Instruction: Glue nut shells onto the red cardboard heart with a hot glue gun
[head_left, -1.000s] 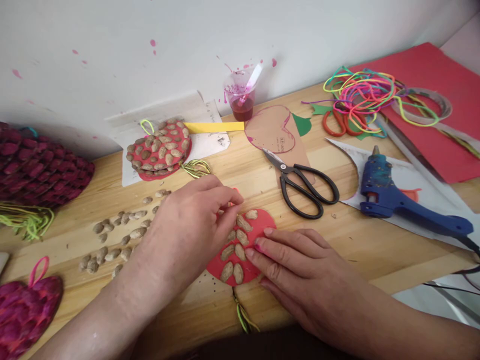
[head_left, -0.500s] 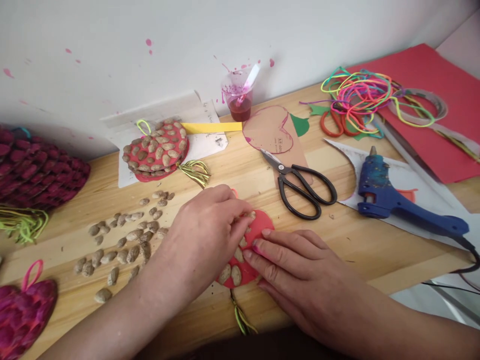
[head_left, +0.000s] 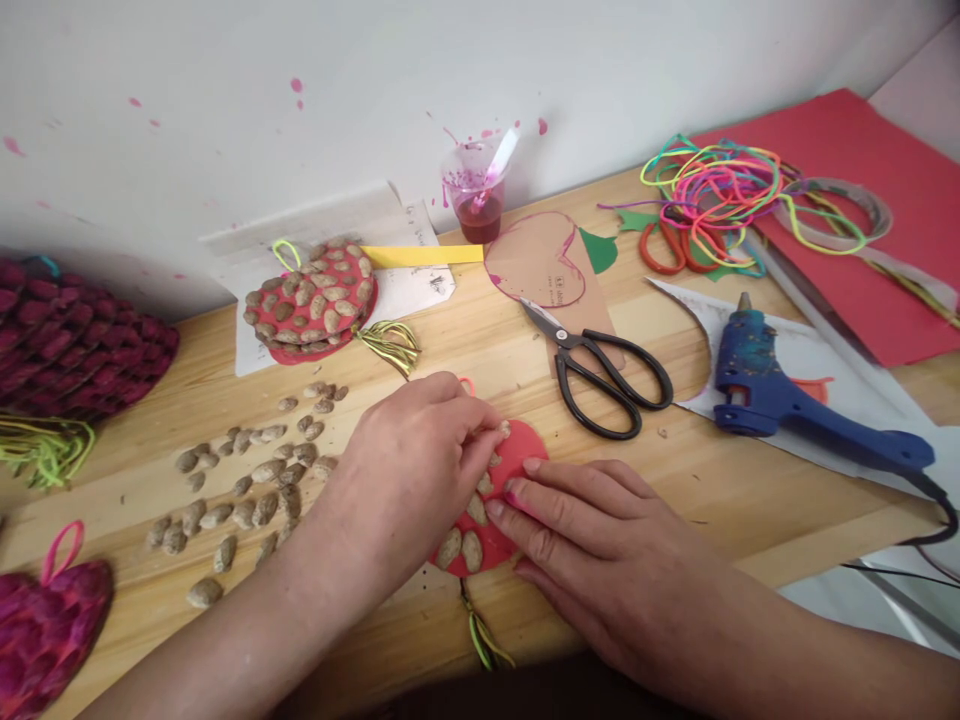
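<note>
A red paper piece (head_left: pixel 519 450) lies on the table with several peanut shells (head_left: pixel 472 551) on its left part. My left hand (head_left: pixel 424 460) is closed in a pinch on a small peanut shell (head_left: pixel 504 430) at the upper edge of the paper. Flat across the paper's right side rests my right hand (head_left: pixel 585 540), fingers stretched out. A green and black tassel (head_left: pixel 484 630) hangs from the lower end of the piece, and an orange loop (head_left: pixel 468 386) shows at its top. My hands cover much of the paper between them.
Loose peanut shells (head_left: pixel 266 480) spread at left. Black-handled scissors (head_left: pixel 600 375) lie ahead, with a blue glue gun (head_left: pixel 795 390) to the right. A cup of pink liquid (head_left: pixel 478 205) stands by the wall. Coloured cords (head_left: pixel 735 190) sit on red paper (head_left: pixel 840 150). A shell-covered piece (head_left: pixel 315 295) lies behind.
</note>
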